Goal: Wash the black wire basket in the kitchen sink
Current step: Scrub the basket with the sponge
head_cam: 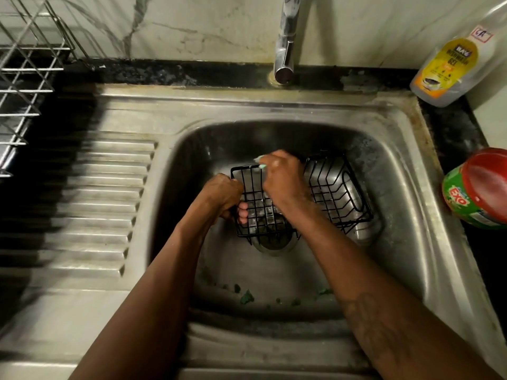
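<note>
The fingers (242,212) of the left hand (222,197) are curled tight round the left edge of the black wire basket (337,193), their tips showing through its grid from underneath. The right hand (281,175) is just beside them, over the basket's middle. Its fingers (274,162) are bent and pinch a pale green piece (259,159) — only a small end pokes out, too little to say what it is.

All around both sets of fingers lies the steel sink (397,204). The basket sits down in its basin, reaching from the left fingers off to the right, and it looks tipped rather than flat. Left of the fingers runs the ribbed drainboard (109,204), and far beyond that, in the corner, stands a silver wire dish rack (24,64). Straight beyond the fingers, at the back rim, the chrome tap (286,45) comes down in front of the marble wall.

Well to the right of the fingers a yellow-labelled bottle of dishwash gel (450,67) leans in the back corner. Nearer, on the dark counter, is a green tub with a red lid (477,187), marked EXO. Just below the left fingers, half under the basket's near corner, is the round drain (274,244). Nearer the person than the fingers, small green scraps (248,296) lie scattered on the basin floor.
</note>
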Tool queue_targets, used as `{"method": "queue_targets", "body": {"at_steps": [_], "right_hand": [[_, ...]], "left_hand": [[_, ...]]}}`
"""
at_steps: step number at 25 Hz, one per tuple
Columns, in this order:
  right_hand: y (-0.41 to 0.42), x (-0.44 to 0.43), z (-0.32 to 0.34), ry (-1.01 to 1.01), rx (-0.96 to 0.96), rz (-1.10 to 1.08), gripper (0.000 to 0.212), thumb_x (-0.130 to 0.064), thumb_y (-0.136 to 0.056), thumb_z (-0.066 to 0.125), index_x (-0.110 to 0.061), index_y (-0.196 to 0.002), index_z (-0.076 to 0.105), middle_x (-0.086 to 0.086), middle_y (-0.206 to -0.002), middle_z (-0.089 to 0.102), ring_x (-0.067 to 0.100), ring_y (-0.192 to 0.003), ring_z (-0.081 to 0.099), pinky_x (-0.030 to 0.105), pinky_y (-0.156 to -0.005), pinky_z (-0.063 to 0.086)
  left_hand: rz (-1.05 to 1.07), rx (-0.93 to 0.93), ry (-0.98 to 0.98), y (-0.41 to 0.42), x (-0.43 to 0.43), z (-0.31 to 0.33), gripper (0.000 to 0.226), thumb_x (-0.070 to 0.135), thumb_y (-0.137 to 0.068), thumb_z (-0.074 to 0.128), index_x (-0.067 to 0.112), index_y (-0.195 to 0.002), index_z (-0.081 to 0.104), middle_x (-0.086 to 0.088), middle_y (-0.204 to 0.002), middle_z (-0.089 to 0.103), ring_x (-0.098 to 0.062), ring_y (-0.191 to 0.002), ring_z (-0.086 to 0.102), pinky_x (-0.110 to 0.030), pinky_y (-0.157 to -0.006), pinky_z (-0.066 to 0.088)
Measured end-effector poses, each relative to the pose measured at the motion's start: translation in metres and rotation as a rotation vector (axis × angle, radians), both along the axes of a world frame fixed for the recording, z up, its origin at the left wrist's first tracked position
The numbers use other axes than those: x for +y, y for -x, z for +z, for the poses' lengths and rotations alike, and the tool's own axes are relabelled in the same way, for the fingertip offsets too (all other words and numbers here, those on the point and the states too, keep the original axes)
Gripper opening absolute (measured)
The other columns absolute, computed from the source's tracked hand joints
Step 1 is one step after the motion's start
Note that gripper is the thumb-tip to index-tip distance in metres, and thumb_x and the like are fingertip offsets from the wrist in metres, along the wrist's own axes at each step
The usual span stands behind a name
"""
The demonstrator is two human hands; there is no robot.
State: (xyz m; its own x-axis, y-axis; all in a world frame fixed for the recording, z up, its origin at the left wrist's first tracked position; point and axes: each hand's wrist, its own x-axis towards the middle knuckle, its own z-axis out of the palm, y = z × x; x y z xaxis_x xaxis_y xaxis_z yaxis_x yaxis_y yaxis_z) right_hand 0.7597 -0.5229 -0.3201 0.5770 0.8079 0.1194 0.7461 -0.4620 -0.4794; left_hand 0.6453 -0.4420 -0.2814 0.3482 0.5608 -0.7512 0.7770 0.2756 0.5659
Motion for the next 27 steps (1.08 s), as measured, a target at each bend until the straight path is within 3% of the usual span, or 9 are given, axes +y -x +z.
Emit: {"method": "queue_targets", "body": {"at_steps": [3, 5, 7, 10, 13, 15, 18, 22, 27], "right_hand": [[0.029, 0.023, -0.003, 0.029, -0.073, 0.309, 0.026, -0.007, -0.1, 0.05, -0.004, -0.113, 0.073, 0.017, -0.108, 0.068, 0.033, -0.101, 0.062, 0.045, -0.088, 0.05], [0.027, 0.016, -0.005, -0.026, -0.112, 0.296, 0.025, -0.017, -0.103, 0.049, -0.013, -0.112, 0.073, 0.009, -0.107, 0.069, 0.023, -0.095, 0.065, 0.038, -0.082, 0.053], [0.018, -0.001, -0.004, -0.068, -0.078, 0.14, 0.022, -0.007, -0.097, 0.058, -0.015, -0.112, 0.071, 0.007, -0.105, 0.07, 0.018, -0.085, 0.066, 0.032, -0.071, 0.058], [-0.019, -0.033, -0.003, -0.057, 0.007, -0.174, 0.018, -0.001, -0.086, 0.066, -0.014, -0.097, 0.072, 0.005, -0.089, 0.07, 0.014, -0.069, 0.063, 0.018, -0.052, 0.048], [-0.05, -0.055, -0.001, -0.096, 0.105, -0.52, 0.011, -0.008, -0.074, 0.074, -0.011, -0.085, 0.072, 0.006, -0.076, 0.072, 0.02, -0.065, 0.067, 0.017, -0.054, 0.039], [-0.049, -0.054, 0.002, -0.106, 0.128, -0.572, 0.011, -0.009, -0.073, 0.072, -0.011, -0.083, 0.071, 0.006, -0.076, 0.072, 0.016, -0.061, 0.063, 0.015, -0.051, 0.036], [-0.011, -0.029, 0.004, -0.085, 0.178, -0.363, 0.011, -0.005, -0.08, 0.068, -0.016, -0.08, 0.064, 0.001, -0.071, 0.064, 0.003, -0.053, 0.051, 0.007, -0.04, 0.033], [0.043, 0.007, -0.005, -0.016, 0.164, 0.081, 0.02, -0.008, -0.095, 0.057, -0.017, -0.077, 0.06, 0.002, -0.071, 0.062, 0.017, -0.058, 0.06, 0.038, -0.053, 0.055], [-0.012, -0.03, -0.017, -0.023, 0.155, -0.273, 0.018, -0.003, -0.085, 0.066, -0.017, -0.074, 0.067, -0.002, -0.068, 0.065, 0.01, -0.056, 0.061, 0.027, -0.046, 0.055]], "left_hand": [[-0.062, 0.029, -0.016, -0.001, -0.001, 0.001, 0.037, 0.016, -0.108, 0.038, -0.003, -0.089, 0.064, -0.015, -0.065, 0.067, -0.026, -0.051, 0.067, -0.033, -0.055, 0.06], [-0.056, 0.034, -0.013, -0.002, 0.001, -0.001, 0.036, 0.017, -0.109, 0.038, -0.002, -0.092, 0.064, -0.014, -0.067, 0.067, -0.026, -0.052, 0.067, -0.034, -0.055, 0.061], [-0.011, 0.018, 0.009, -0.002, 0.002, -0.002, 0.033, 0.018, -0.11, 0.035, -0.003, -0.103, 0.059, -0.014, -0.068, 0.065, -0.027, -0.052, 0.065, -0.039, -0.057, 0.063], [0.009, 0.003, 0.027, -0.002, -0.001, 0.0, 0.031, 0.016, -0.11, 0.031, -0.003, -0.112, 0.056, -0.012, -0.067, 0.062, -0.029, -0.056, 0.064, -0.054, -0.084, 0.062], [0.009, 0.016, 0.026, -0.003, -0.004, 0.001, 0.032, 0.015, -0.109, 0.029, 0.0, -0.096, 0.054, -0.011, -0.065, 0.061, -0.031, -0.065, 0.066, -0.057, -0.095, 0.056], [-0.007, 0.033, 0.01, -0.004, -0.004, 0.001, 0.034, 0.016, -0.11, 0.029, 0.005, -0.084, 0.049, -0.012, -0.066, 0.061, -0.034, -0.073, 0.067, -0.058, -0.098, 0.055], [-0.036, 0.048, -0.02, -0.004, -0.003, -0.002, 0.035, 0.016, -0.109, 0.031, 0.004, -0.083, 0.051, -0.014, -0.069, 0.065, -0.036, -0.075, 0.071, -0.057, -0.094, 0.057], [-0.06, 0.077, -0.046, -0.005, -0.001, -0.006, 0.041, 0.024, -0.106, 0.04, -0.004, -0.092, 0.066, -0.016, -0.075, 0.075, -0.036, -0.078, 0.076, -0.053, -0.086, 0.062], [-0.028, 0.074, -0.043, -0.004, 0.001, -0.006, 0.038, 0.022, -0.109, 0.034, 0.0, -0.091, 0.06, -0.012, -0.064, 0.07, -0.031, -0.066, 0.073, -0.052, -0.088, 0.061]]}}
